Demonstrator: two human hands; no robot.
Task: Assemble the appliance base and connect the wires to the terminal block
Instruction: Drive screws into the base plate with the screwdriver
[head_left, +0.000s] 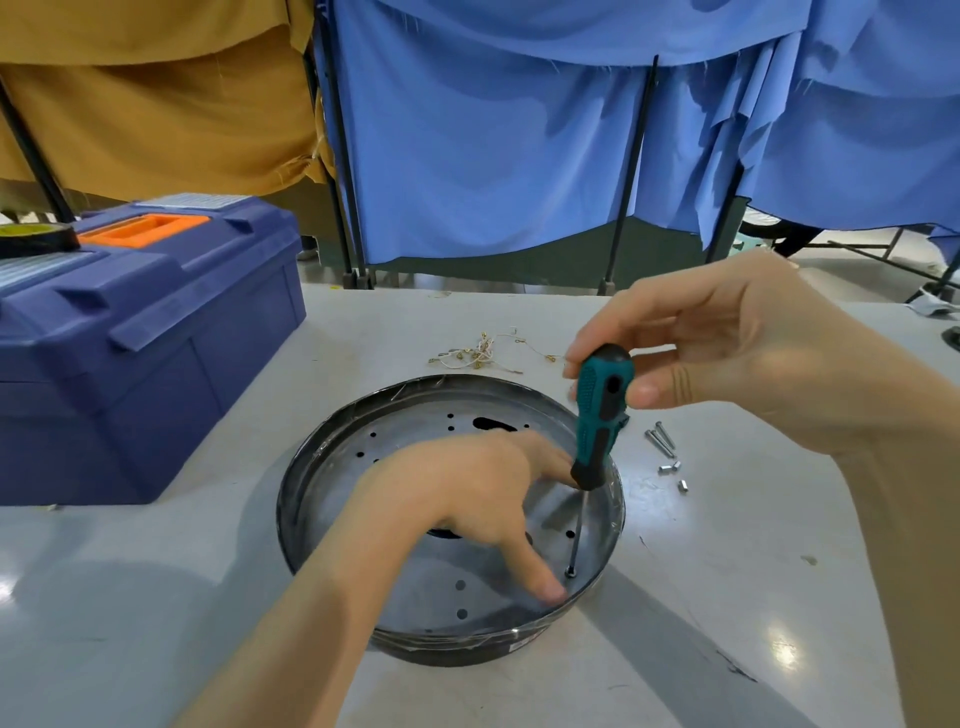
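Above base (332, 457), right hand (727, 358) pinching screwdriver (602, 410)

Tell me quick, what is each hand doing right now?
Left hand: open, fingers resting inside the metal base.
Right hand: closed around the screwdriver handle.

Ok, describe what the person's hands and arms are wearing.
Nothing is worn. The left hand and right hand are bare: no gloves, rings or tape. The left forearm and right forearm are bare too, with no sleeve, watch or band in view up to the frame edge.
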